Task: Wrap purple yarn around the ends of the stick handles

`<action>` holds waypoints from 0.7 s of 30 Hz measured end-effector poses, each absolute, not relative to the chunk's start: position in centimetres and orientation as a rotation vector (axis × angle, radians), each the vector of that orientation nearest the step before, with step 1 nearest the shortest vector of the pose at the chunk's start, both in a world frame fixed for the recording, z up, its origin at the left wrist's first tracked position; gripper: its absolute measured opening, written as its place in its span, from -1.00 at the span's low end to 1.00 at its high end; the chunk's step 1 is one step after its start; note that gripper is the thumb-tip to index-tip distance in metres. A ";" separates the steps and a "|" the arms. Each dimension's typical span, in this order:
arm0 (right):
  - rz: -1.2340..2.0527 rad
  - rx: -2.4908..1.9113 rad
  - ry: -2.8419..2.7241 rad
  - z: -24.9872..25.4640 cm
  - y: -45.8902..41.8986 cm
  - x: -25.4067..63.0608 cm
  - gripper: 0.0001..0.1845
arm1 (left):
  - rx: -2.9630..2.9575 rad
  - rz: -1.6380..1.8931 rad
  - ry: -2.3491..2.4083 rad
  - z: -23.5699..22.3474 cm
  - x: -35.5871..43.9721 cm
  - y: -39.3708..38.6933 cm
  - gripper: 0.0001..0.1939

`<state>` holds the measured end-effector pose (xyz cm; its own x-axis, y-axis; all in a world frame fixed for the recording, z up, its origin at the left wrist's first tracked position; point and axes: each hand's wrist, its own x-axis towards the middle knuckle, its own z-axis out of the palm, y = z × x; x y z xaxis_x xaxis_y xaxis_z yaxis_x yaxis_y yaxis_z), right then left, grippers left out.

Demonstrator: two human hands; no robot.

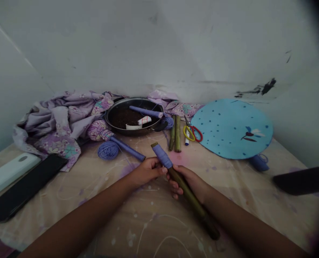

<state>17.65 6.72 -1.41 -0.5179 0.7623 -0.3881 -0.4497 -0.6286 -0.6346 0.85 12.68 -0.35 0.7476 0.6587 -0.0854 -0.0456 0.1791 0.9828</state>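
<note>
A greenish-brown stick (186, 190) slants across the middle, its far part wound with purple yarn (162, 156) and its bare tip showing beyond. My right hand (190, 182) is closed around the stick just below the winding. At the left side of the wound part, my left hand (148, 171) has its thumb and fingers closed against the yarn and stick; some fingertips are hidden behind it. A thin purple strand runs near the left hand from the direction of a yarn ball (108, 150). Beside that ball lies a purple-wrapped stick (128, 147) with a floral cloth bundle (98, 130) at its end.
A dark pan (113, 129) holds brown material and another purple-wrapped stick (145, 111). Bare sticks (178, 134), scissors (193, 132) and a blue spotted disc (229, 125) lie to its right. Crumpled floral cloth (59, 122) and a black phone (30, 186) are at left.
</note>
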 end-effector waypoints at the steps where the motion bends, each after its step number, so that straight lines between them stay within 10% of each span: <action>1: 2.160 -0.885 -0.618 -1.3 6.7 17.6 -0.61 | 1.311 0.530 0.558 -0.2 0.9 12.7 -0.58; 21: 2.145 -1.106 -0.646 -0.3 6.5 17.3 -0.61 | 1.344 0.654 0.785 -0.8 1.0 12.1 -0.56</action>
<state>17.31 6.54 -0.35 -0.4470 0.7212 -0.5292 -0.3088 -0.6796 -0.6654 1.05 12.10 -0.84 0.5909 0.7982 -0.1173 0.0287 0.1246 0.9918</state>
